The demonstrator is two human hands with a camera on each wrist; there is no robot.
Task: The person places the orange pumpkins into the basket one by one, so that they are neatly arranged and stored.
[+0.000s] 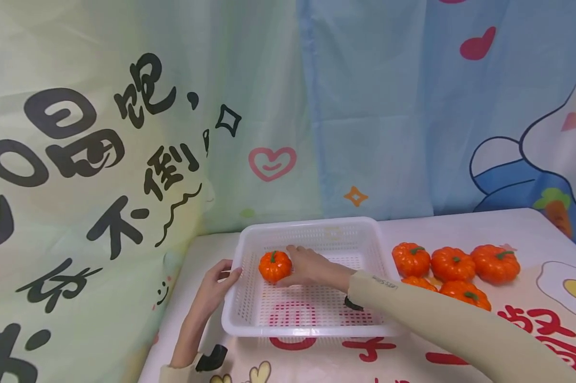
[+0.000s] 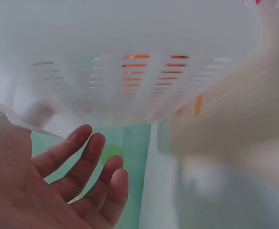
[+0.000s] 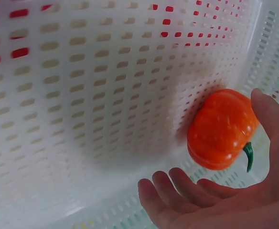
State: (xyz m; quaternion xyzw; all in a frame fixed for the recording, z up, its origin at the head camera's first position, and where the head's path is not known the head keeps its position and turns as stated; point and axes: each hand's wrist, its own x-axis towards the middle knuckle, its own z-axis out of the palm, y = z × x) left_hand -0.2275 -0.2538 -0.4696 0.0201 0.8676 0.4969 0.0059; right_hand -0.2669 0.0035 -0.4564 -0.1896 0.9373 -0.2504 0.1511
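A small orange pumpkin (image 1: pixel 274 267) with a green stem sits inside a white plastic basket (image 1: pixel 312 332), toward its left end. My right hand (image 1: pixel 309 267) reaches into the basket beside it. In the right wrist view, the thumb lies against or very near the pumpkin (image 3: pixel 221 130), while the spread fingers (image 3: pixel 189 191) stand apart from it. At the basket's left side, my left hand (image 1: pixel 214 287) holds the rim, thumb over the edge. The left wrist view shows its loosely bent fingers (image 2: pixel 84 164) outside the basket wall (image 2: pixel 130 28); the thumb is mostly hidden there.
Several more orange pumpkins (image 1: pixel 453 264) are grouped on the table right of the basket, partly behind my right sleeve (image 1: pixel 427 311). A printed cloth (image 1: pixel 364 133) hangs behind the table and along the left. The patterned tabletop (image 1: pixel 518 234) extends to the right.
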